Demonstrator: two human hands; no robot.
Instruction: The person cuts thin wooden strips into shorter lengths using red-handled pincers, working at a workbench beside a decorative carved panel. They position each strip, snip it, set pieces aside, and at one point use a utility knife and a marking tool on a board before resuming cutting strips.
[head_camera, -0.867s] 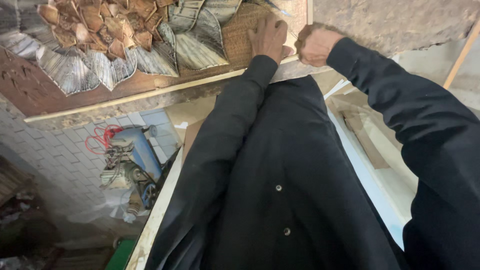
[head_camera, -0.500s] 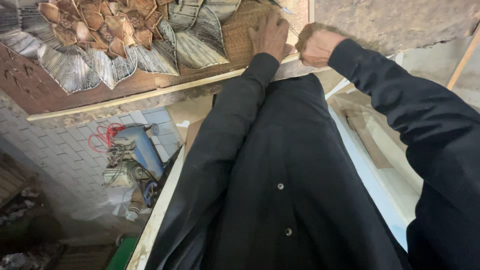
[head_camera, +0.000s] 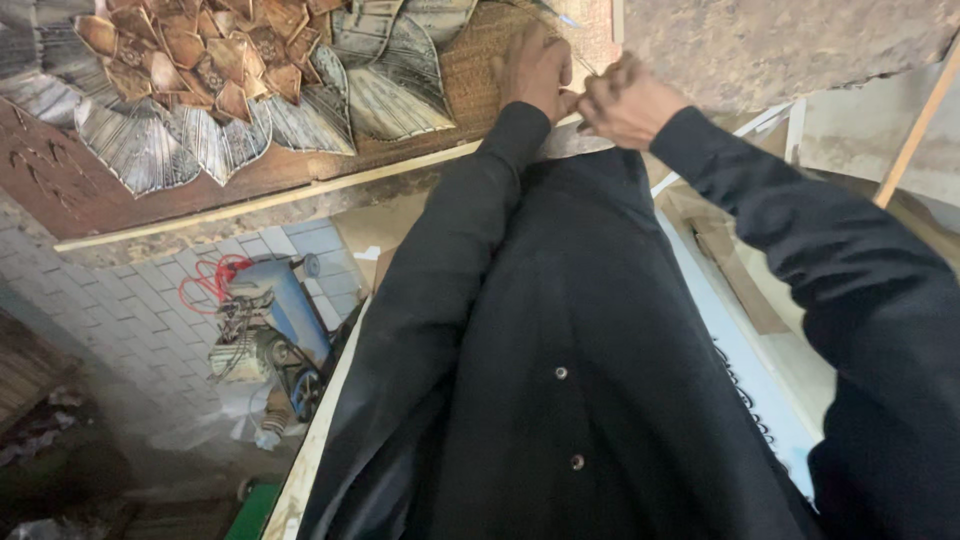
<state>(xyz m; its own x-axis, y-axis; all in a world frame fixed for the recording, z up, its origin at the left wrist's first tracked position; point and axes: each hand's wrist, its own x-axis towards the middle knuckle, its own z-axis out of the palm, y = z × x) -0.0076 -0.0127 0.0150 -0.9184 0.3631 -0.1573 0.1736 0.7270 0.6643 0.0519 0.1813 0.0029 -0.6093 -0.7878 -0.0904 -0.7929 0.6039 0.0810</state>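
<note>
A carved wooden panel (head_camera: 300, 165) with a relief of brown petals (head_camera: 190, 50) and silver-grey leaves (head_camera: 385, 95) leans across the top of the view. My left hand (head_camera: 535, 65) rests on the panel's woven-textured right part, knuckles toward me; its fingertips are hidden. My right hand (head_camera: 625, 100) is curled into a fist just to the right, touching the left hand near the panel's lower edge. What it grips, if anything, is hidden. Both arms are in black sleeves, and my black garment (head_camera: 570, 380) fills the lower middle.
A blue machine (head_camera: 270, 330) with red cable (head_camera: 205, 285) stands on the grey brick floor at lower left. A pale wooden strip (head_camera: 310, 460) runs along my left side. A white board (head_camera: 745, 370) and wooden slats lie at right, under a rough stone wall (head_camera: 780, 40).
My right hand has shifted a little left, closer to my left hand. Both hands stay at the same spot on the panel.
</note>
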